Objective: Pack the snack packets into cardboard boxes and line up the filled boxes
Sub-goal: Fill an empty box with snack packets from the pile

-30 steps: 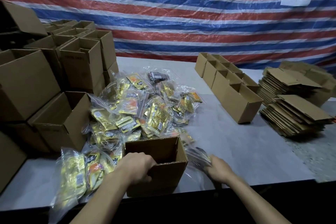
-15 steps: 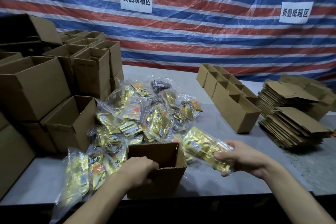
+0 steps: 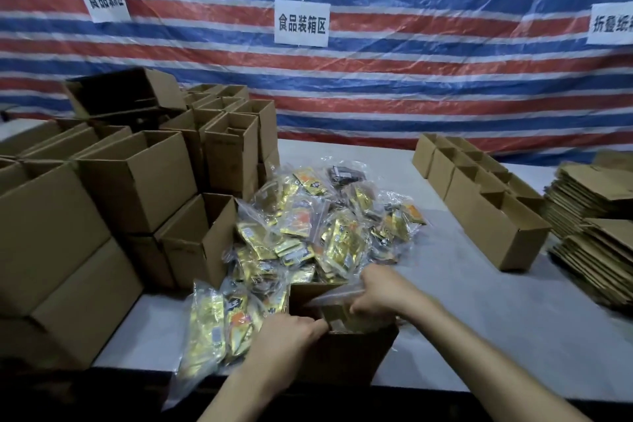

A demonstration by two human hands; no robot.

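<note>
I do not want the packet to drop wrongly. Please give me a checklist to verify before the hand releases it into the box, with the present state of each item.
1. Box held steady: left hand grips the near rim of the open box. Ok.
2. Packet at the opening: right hand holds the packet at the box mouth. Ok.
3. Packet fully inside: part of it shows above the rim. Not ok.
4. Room left in the box: the inside is mostly hidden. Cannot tell.
5. More packets near: the pile lies just behind the box. Ok.
6. Row of boxes at the right filled: cannot tell.
</note>
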